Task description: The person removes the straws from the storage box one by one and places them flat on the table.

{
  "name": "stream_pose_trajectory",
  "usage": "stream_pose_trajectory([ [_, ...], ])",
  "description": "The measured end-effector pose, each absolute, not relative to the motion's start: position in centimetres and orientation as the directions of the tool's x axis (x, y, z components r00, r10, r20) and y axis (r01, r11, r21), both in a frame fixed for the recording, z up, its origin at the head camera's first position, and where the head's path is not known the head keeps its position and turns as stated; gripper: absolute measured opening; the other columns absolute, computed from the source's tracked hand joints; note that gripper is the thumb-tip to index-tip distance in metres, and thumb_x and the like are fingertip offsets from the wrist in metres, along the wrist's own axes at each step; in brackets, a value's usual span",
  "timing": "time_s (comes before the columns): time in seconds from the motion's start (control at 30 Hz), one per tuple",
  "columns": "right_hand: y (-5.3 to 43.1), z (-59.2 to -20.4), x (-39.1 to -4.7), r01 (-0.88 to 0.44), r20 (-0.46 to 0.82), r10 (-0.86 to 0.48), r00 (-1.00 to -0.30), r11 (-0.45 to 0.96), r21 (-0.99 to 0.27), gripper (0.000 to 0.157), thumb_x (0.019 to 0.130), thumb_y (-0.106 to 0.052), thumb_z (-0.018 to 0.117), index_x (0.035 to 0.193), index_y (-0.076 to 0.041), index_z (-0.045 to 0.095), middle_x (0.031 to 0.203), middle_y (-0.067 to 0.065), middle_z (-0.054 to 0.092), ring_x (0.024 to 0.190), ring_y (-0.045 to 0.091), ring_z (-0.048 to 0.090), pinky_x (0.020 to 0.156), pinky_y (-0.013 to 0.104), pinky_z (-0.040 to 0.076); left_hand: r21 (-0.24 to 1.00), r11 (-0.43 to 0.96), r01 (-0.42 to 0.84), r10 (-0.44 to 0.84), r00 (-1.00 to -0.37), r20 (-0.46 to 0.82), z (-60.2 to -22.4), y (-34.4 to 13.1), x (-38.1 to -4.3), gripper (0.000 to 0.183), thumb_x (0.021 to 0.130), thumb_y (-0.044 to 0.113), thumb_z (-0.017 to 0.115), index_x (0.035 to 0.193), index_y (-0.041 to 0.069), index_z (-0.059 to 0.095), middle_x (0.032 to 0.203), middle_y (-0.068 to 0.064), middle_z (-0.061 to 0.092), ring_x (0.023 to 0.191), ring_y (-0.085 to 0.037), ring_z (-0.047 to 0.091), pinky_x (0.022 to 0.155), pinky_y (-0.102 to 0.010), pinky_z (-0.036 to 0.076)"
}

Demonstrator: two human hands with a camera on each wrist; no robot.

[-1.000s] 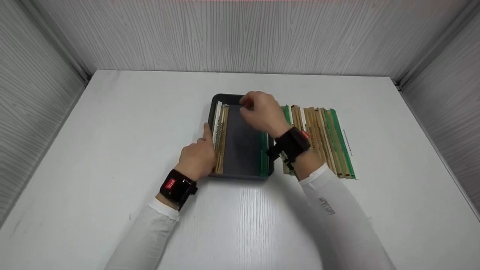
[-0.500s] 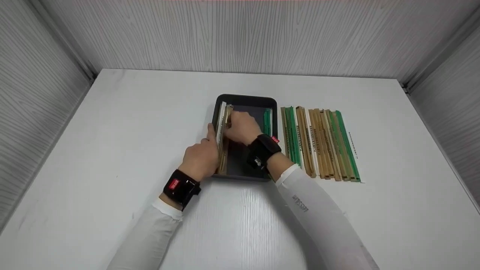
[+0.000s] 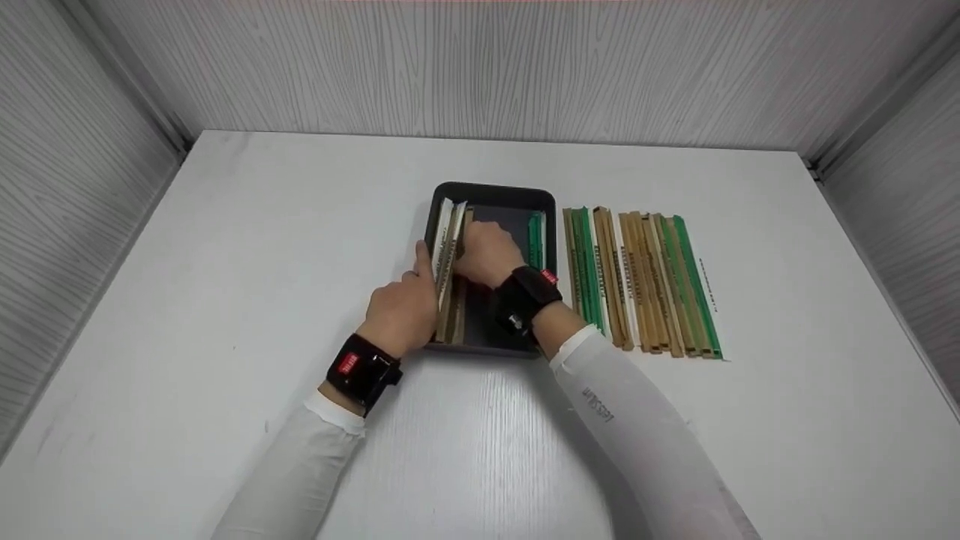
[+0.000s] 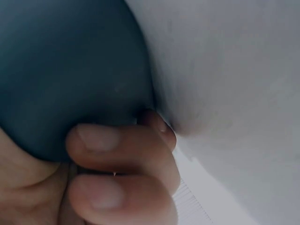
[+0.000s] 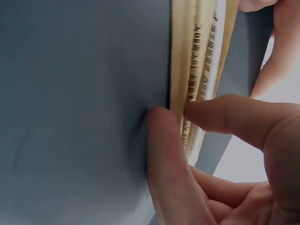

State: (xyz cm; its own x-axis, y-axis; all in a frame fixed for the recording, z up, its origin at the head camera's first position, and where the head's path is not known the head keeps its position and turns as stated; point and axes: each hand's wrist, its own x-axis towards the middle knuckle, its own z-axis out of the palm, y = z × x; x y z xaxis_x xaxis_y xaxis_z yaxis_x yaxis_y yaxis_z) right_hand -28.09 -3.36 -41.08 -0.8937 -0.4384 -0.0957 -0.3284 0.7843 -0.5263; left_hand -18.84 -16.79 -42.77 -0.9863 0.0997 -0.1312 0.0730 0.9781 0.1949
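A dark grey tray (image 3: 499, 193) lies on the table. Its left wall is in the grip of my left hand (image 3: 401, 311), index finger stretched along the rim. In the left wrist view, curled fingers (image 4: 122, 147) press against the tray's outer side. Inside, at the left, stand several long paper-wrapped straws (image 3: 451, 292), white and tan with printed text. My right hand (image 3: 487, 253) reaches into the tray and pinches a tan wrapped straw (image 5: 178, 51) between thumb and index finger, up against that row. Green wrapped straws (image 3: 535, 240) lie along the right wall, partly behind my right wrist.
Right of the tray, a row of several wrapped straws (image 3: 637, 281) in tan, white and green lies side by side on the white table (image 3: 285, 202). A printed white one (image 3: 709, 285) is at its right end. Grey wood-grain panels (image 3: 480, 67) surround the table.
My right hand has come down from above the tray to the row at its left, where it has shifted slightly; that row looks wider. My left hand has kept its grip.
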Motion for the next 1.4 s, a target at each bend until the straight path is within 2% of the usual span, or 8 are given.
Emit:
stream_pose_trajectory([
  [0.37,-3.5,-40.7,-28.1,-0.358,-0.071,-0.419,-0.905,0.842,-0.405,0.007,0.089,-0.005,0.07,0.083,-0.001,0.07,0.087,0.016,0.075,0.068,0.024,0.065,0.061,0.037,0.054,0.196,0.978,0.072,0.102,-0.983,-0.149,-42.4,-16.7,-19.1,0.097,0.091,0.004,0.066,0.16,-0.013,0.0,0.101,-0.026,0.066,0.069,-0.031,0.064,0.062,-0.046,0.056],
  [0.47,-3.3,-40.8,-28.3,-0.351,-0.08,-0.415,-0.906,0.844,-0.405,0.01,0.09,-0.007,0.07,0.085,0.002,0.073,0.088,0.017,0.075,0.069,0.024,0.065,0.063,0.037,0.054,0.19,0.979,0.073,0.105,-0.98,-0.167,-42.4,-16.6,-19.2,0.101,0.089,0.003,0.068,0.161,-0.013,-0.002,0.103,-0.025,0.066,0.069,-0.03,0.064,0.062,-0.045,0.056],
  [0.9,-1.3,-39.4,-28.2,-0.301,-0.082,-0.426,-0.901,0.75,-0.589,0.03,0.09,-0.004,0.063,0.065,-0.013,0.049,0.059,0.002,0.055,0.05,0.015,0.056,0.049,0.027,0.044,0.194,0.978,0.077,0.105,-0.985,-0.14,-42.7,-16.7,-18.9,0.096,0.091,0.005,0.065,0.16,-0.015,0.001,0.103,-0.027,0.067,0.07,-0.031,0.065,0.062,-0.047,0.056],
  [0.97,-0.6,-38.7,-28.0,-0.297,-0.062,-0.425,-0.903,0.722,-0.625,0.018,0.091,-0.005,0.062,0.074,-0.009,0.056,0.06,0.002,0.056,0.05,0.014,0.055,0.049,0.027,0.044,0.195,0.978,0.075,0.103,-0.985,-0.139,-42.7,-16.6,-18.9,0.097,0.091,0.005,0.066,0.16,-0.015,0.002,0.103,-0.027,0.068,0.07,-0.031,0.065,0.062,-0.047,0.056],
  [1.03,0.1,-37.9,-27.8,-0.292,-0.038,-0.42,-0.907,0.691,-0.661,0.009,0.092,-0.007,0.061,0.096,-0.002,0.067,0.064,0.002,0.059,0.051,0.013,0.056,0.049,0.027,0.046,0.201,0.977,0.072,0.103,-0.984,-0.146,-42.7,-16.6,-18.9,0.097,0.091,0.006,0.067,0.16,-0.015,0.001,0.104,-0.027,0.068,0.069,-0.031,0.065,0.063,-0.047,0.056],
  [1.17,1.7,-36.4,-27.3,-0.306,0.022,-0.405,-0.914,0.652,-0.694,0.046,0.098,-0.012,0.059,0.14,0.006,0.058,0.068,0.001,0.056,0.053,0.012,0.051,0.053,0.027,0.043,0.216,0.975,0.058,0.097,-0.98,-0.175,-42.6,-16.5,-19.0,0.099,0.093,0.009,0.067,0.16,-0.014,-0.002,0.111,-0.029,0.067,0.071,-0.032,0.065,0.064,-0.047,0.056],
  [1.27,2.9,-35.7,-27.0,-0.313,0.039,-0.404,-0.914,0.64,-0.702,0.045,0.102,-0.014,0.056,0.142,0.005,0.056,0.073,0.003,0.054,0.055,0.013,0.046,0.057,0.029,0.037,0.227,0.972,0.055,0.097,-0.978,-0.182,-42.6,-16.6,-18.9,0.099,0.094,0.008,0.066,0.16,-0.013,-0.003,0.113,-0.03,0.066,0.069,-0.031,0.064,0.062,-0.046,0.055],
  [1.4,4.1,-35.5,-26.9,-0.313,0.01,-0.426,-0.905,0.649,-0.694,0.039,0.105,-0.015,0.054,0.138,0.005,0.059,0.099,0.014,0.068,0.065,0.016,0.056,0.064,0.03,0.043,0.232,0.97,0.071,0.111,-0.981,-0.16,-42.7,-16.7,-18.9,0.099,0.091,0.004,0.066,0.159,-0.015,-0.002,0.107,-0.029,0.066,0.066,-0.029,0.062,0.058,-0.044,0.054],
])
